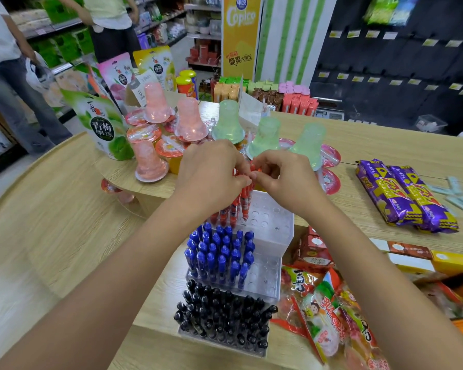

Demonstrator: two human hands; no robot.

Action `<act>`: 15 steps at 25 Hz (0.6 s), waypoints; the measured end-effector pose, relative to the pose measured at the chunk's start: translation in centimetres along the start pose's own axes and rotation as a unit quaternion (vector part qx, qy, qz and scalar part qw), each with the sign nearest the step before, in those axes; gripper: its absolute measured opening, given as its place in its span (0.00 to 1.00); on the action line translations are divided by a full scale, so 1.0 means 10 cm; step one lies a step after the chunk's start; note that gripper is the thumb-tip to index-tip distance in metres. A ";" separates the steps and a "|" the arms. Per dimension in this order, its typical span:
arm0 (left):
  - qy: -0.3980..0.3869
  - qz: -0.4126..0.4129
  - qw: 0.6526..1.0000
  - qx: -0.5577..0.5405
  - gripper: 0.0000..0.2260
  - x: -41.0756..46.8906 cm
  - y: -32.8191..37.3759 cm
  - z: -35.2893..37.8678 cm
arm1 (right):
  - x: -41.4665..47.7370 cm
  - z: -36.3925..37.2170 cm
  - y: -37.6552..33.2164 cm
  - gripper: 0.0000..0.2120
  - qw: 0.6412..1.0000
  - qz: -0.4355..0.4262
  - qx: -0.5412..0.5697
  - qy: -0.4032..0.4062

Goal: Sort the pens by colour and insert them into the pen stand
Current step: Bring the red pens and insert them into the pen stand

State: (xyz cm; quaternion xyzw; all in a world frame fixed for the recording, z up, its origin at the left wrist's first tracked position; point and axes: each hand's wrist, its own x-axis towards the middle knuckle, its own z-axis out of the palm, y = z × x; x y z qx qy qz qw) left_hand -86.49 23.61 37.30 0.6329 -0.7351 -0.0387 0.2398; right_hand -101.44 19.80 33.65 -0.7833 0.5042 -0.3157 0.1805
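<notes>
Pen stand (274, 227) top tier free along right edge, left hand (211, 173) gripping red pens (241, 202), right hand (285, 178) pinching one top.

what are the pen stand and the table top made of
Pen stand: likely clear acrylic or similar plastic, glossy; blue pens show through its walls. Table top: pale wood-grain surface, matte; straight streaks suggest laminate, though real wood is possible.

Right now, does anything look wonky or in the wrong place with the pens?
No colours look mixed. The red plastic pens lean bunched over the top tier of the clear plastic pen stand, not upright like the blue capped pens. A few black capped pens at the front tier's ends splay outwards.
</notes>
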 end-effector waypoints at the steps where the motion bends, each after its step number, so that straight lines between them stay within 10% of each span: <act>1: 0.005 0.011 1.000 0.022 0.05 0.01 0.02 0.00 | 0.00 0.00 -0.02 0.03 1.000 0.000 -0.011 0.002; 15: 0.039 0.025 0.995 -0.093 0.13 -0.07 0.03 0.09 | -0.14 -0.01 -0.01 0.04 0.994 0.072 0.063 0.060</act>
